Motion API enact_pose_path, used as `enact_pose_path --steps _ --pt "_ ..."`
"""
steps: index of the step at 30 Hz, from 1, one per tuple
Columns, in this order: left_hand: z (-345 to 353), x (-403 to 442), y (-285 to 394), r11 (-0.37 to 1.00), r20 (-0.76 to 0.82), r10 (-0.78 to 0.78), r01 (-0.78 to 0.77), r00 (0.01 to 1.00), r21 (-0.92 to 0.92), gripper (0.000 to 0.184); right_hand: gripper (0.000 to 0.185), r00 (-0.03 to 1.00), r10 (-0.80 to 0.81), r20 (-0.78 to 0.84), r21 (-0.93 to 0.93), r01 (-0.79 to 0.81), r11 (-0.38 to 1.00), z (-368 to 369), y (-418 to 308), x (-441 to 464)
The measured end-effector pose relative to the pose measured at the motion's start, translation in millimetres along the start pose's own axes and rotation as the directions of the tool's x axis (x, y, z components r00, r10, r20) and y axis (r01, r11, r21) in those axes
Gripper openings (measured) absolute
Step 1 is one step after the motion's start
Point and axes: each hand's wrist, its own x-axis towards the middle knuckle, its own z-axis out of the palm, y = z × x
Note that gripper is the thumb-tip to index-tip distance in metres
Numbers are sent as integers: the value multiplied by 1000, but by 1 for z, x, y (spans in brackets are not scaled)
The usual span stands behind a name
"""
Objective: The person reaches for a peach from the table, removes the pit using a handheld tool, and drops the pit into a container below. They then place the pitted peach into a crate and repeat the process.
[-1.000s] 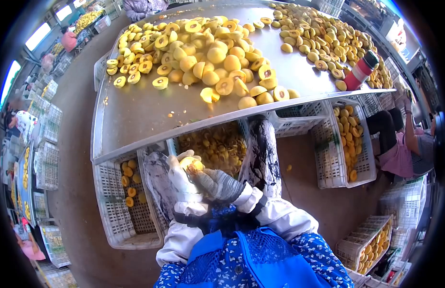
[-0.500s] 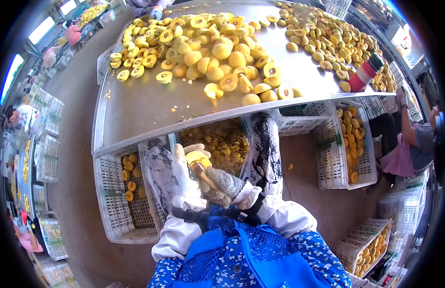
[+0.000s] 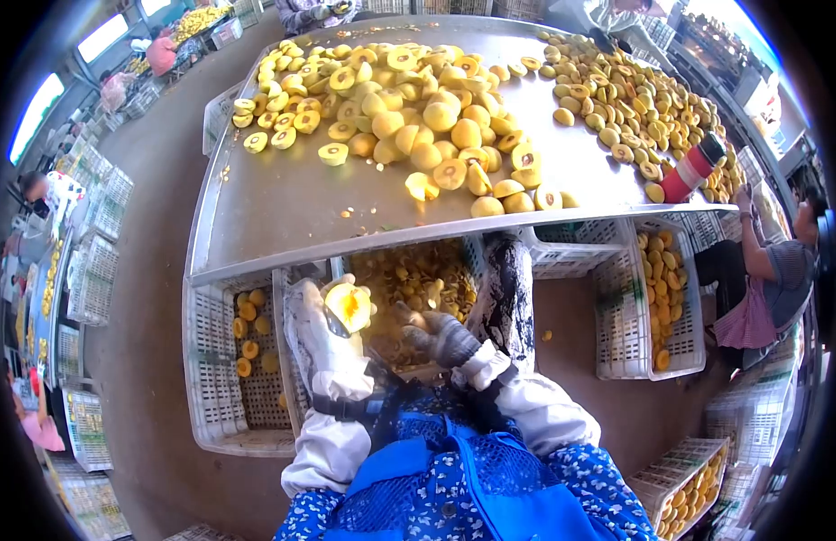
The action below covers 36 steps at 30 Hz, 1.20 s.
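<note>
My left hand (image 3: 321,335), in a pale glove, is closed round a yellow fruit half (image 3: 349,307), its cut face turned up. A narrow dark shape lies against the fruit's lower left edge; I cannot tell what it is. To the right, my right hand (image 3: 440,339), in a grey glove, is apart from the fruit, its fingers curled and blurred; what they hold cannot be made out. Both hands are over a crate (image 3: 413,371) of fruit pieces between my knees. Beyond them, a heap of halved fruit (image 3: 409,113) covers part of the metal table (image 3: 283,207).
A white crate (image 3: 202,379) with some fruit stands left, another crate (image 3: 607,316) right. A red bottle (image 3: 691,169) lies tilted by a second fruit heap (image 3: 630,99). A person (image 3: 770,270) sits at the right; others are beyond the table. The table's front edge (image 3: 454,232) runs above my hands.
My hands have separated, the right one moving right, away from the fruit. The fruit half in my left hand now shows its cut face more fully. The whole view has shifted slightly.
</note>
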Motion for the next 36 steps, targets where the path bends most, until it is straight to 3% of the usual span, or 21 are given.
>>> enact_pose_path --steps 2,4,7,8,11,14,15,16,18,19,20,21,22,23,24,26,27,28,30,33,36 --pt "-1 -3 -5 997 -72 55 -51 996 55 60 29 996 67 -50 347 -45 937 -7 -24 -5" --pt "-3 -3 -11 986 -137 111 -92 984 136 59 30 986 6 -167 263 38 964 -13 -56 0" --pt "-3 -9 -15 993 -92 1 10 996 114 57 35 928 -158 -338 104 203 974 -5 -75 20" --pt "-4 -6 -17 993 -80 -26 36 996 116 57 33 945 -156 -286 155 206 966 -2 -76 26" --pt "6 -10 -19 992 -136 1 16 991 124 52 33 985 -47 -169 -145 22 989 3 -99 31" --pt "-36 2 -33 998 -108 -54 57 993 26 49 28 990 -133 -54 -296 112 949 16 -95 37" --pt "-42 2 -28 990 -239 -115 131 964 51 47 32 988 -152 -5 -282 144 949 16 -102 37" --pt "-48 -3 -19 989 -243 -71 100 967 112 48 29 988 -148 52 -246 157 957 10 -117 34" --pt "-57 -18 8 963 -108 108 -77 988 259 54 23 973 -231 -2 330 219 918 41 -114 30" --pt "-61 -16 32 986 -348 102 -48 932 160 38 19 976 -213 -47 440 212 873 41 -118 22" --pt "-69 -17 52 961 -289 247 -195 925 198 38 15 977 -193 -87 543 209 813 38 -123 14" --pt "-82 -20 78 662 -166 485 -237 858 711 39 24 996 -85 26 836 25 548 43 -102 15" --pt "-98 -13 98 80 12 632 -81 775 993 35 25 993 12 117 693 -90 715 45 -68 24" --pt "-87 -11 110 -368 245 661 21 709 930 33 26 981 103 162 743 -190 642 59 -30 23" --pt "-57 -5 120 -698 486 608 131 628 704 35 27 959 188 212 786 -282 550 65 -6 22" --pt "12 30 120 -610 496 518 -106 696 785 39 27 912 276 302 654 -409 636 5 -39 4" --pt "39 58 107 -551 490 432 -209 757 808 43 28 946 240 220 627 -326 708 29 -12 2" --pt "67 87 91 -476 489 340 -302 803 826 47 30 923 281 264 643 -385 662 8 -28 -1" --pt "134 131 52 -473 395 57 -324 917 819 56 37 920 284 269 622 -391 678 18 -2 2" --pt "166 192 -3 -438 319 -306 -430 897 789 65 44 923 348 166 388 -386 837 11 22 6" --pt "168 212 -31 -453 309 -402 -481 862 751 59 32 929 365 69 502 -348 792 24 37 6"
